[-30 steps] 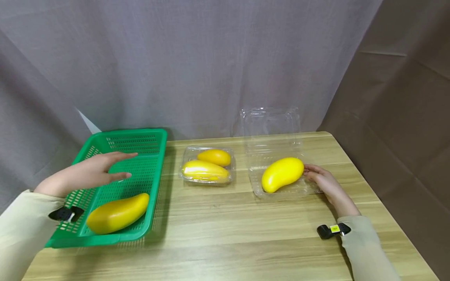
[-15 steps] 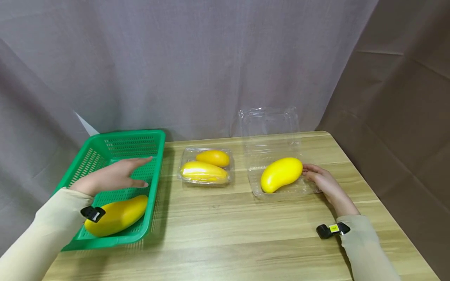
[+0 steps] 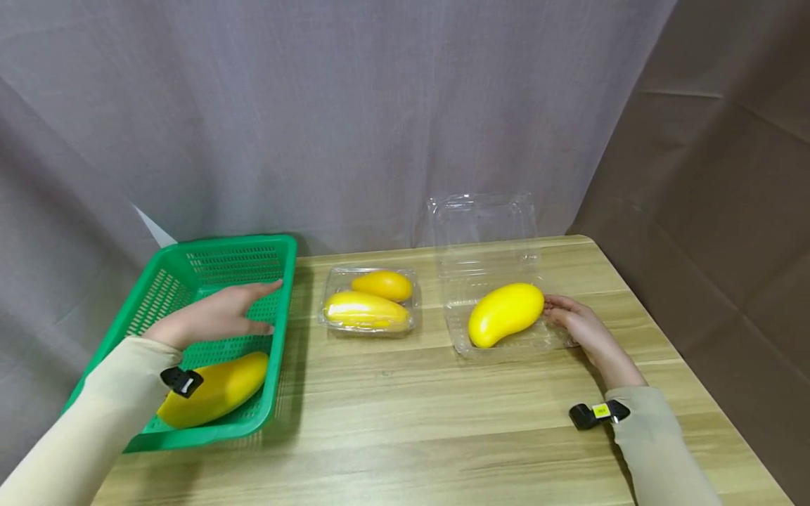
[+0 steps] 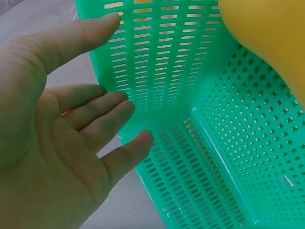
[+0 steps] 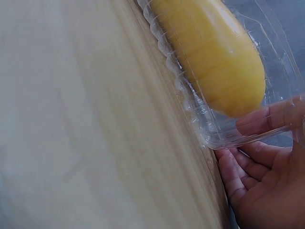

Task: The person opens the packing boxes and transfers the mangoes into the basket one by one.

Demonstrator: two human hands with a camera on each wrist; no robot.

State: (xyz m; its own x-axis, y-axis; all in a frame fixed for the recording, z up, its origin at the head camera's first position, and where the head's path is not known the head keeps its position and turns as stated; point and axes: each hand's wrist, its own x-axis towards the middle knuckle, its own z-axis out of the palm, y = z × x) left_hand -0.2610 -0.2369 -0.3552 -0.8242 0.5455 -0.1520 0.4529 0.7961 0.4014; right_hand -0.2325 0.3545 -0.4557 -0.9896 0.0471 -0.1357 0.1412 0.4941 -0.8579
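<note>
A clear plastic clamshell box [image 3: 486, 270], open on the wooden table [image 3: 392, 414] with a curved yellow mango [image 3: 506, 315] in it, is pinched at its edge by the right hand [image 3: 582, 329], while the left hand [image 3: 218, 318], thumb spread from fingers, is held over a green slotted plastic basket [image 3: 240, 261].

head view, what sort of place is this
Probably a small staged recording corner, though the wider room is out of view. Grey fabric hangs right behind the wood-grain table, brown fabric closes off the right side, and the person wears small black devices at both wrists.
</note>
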